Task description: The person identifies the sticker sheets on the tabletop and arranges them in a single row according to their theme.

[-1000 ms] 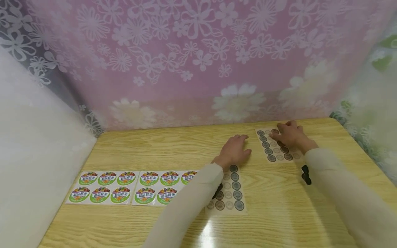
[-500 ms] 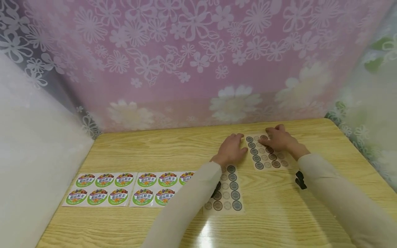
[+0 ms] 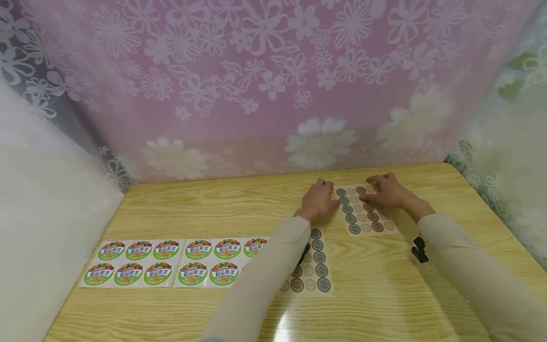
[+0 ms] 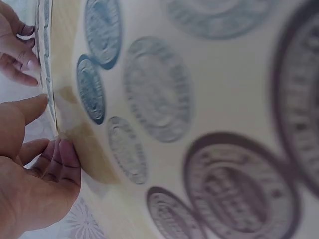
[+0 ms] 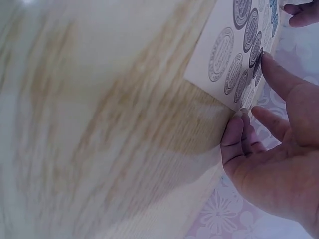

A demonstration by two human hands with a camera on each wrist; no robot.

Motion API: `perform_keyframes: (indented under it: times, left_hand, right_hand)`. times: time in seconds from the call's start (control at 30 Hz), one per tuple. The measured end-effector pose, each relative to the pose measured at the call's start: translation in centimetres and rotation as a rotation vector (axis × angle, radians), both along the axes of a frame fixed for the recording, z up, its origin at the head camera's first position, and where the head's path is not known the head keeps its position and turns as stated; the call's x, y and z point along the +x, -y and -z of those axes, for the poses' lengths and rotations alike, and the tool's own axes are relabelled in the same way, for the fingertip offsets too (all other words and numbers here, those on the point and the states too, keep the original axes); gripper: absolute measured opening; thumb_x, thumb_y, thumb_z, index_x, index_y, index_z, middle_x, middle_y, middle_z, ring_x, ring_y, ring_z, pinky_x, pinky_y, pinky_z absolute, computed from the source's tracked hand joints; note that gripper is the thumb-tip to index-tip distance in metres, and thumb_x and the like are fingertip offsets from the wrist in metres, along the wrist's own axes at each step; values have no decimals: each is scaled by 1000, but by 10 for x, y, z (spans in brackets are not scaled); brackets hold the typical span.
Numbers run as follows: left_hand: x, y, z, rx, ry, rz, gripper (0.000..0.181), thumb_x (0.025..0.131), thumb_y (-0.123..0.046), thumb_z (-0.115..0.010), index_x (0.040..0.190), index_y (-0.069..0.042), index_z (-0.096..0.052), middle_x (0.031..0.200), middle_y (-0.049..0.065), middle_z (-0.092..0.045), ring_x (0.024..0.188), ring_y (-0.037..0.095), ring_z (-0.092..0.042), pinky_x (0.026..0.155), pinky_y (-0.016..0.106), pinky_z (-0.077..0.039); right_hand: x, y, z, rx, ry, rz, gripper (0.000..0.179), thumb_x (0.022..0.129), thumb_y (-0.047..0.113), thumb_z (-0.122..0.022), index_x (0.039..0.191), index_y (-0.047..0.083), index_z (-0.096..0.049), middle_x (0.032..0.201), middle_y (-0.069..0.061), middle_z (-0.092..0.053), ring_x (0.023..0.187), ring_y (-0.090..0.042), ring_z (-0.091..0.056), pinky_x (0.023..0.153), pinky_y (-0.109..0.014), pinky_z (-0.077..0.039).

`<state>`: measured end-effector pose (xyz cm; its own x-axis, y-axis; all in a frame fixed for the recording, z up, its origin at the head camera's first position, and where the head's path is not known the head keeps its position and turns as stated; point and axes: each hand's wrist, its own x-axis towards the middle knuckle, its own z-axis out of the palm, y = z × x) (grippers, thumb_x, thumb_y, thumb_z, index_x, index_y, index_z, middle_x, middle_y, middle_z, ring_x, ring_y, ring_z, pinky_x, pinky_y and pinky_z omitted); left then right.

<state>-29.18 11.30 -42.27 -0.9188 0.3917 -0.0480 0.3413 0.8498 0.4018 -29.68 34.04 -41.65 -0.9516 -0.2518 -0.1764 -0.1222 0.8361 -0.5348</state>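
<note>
A small sheet of round stamp-like stickers [image 3: 362, 217], in dark and pale columns, lies flat near the table's back edge. My right hand [image 3: 390, 191] is over its right part, thumb on the stickers and the other fingertips at its far edge. At its left edge is my left hand [image 3: 317, 203], thumb tip right by the corner dots. In the right wrist view the right thumb [image 5: 281, 77] presses on the sheet [image 5: 207, 74]. A second such sheet [image 3: 317, 271] lies under my left forearm, partly hidden, and fills much of the left wrist view.
Two white sheets of colourful round fruit stickers, the left sheet [image 3: 128, 263] and the right sheet [image 3: 209, 261], lie side by side on the wood-grain table [image 3: 192, 209]. My left sleeve covers part of the right one. A pink flowered curtain [image 3: 239, 114] hangs behind the table.
The far sticker sheet has slid left and slightly nearer under my right hand, closing the gap to my left hand. The left hand has stayed almost in place. The head view has shifted a little.
</note>
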Motion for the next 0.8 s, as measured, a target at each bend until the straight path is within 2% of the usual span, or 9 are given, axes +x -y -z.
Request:
perform_keyframes:
  times: [0.13, 0.37, 0.8]
  left_hand:
    - [-2, -1, -1, -9, 17, -5, 45, 94, -36, -60, 133, -14, -54, 123, 1, -48, 98, 14, -53, 77, 28, -46]
    - [-6, -2, 1, 18, 62, -28, 49, 94, -36, -58, 140, -20, -49, 123, 0, -49, 104, 14, -50, 81, 31, -45]
    - [-11, -2, 4, 93, 103, -68, 49, 89, -36, -64, 135, -22, -53, 110, -4, -53, 98, 13, -51, 75, 33, -43]
  right_hand:
    - [-1, -1, 1, -17, 7, 10, 72, 93, 36, -64, 139, -11, -34, 128, -40, -24, 120, -51, -23, 89, -63, -32]
    - [-1, 0, 0, -39, 20, 33, 69, 92, 36, -64, 137, -9, -36, 128, -40, -25, 120, -52, -24, 89, -63, -32]
    - [-1, 1, 0, -44, 31, 40, 64, 94, 32, -63, 135, -10, -37, 126, -39, -25, 117, -51, -24, 89, -62, -31]
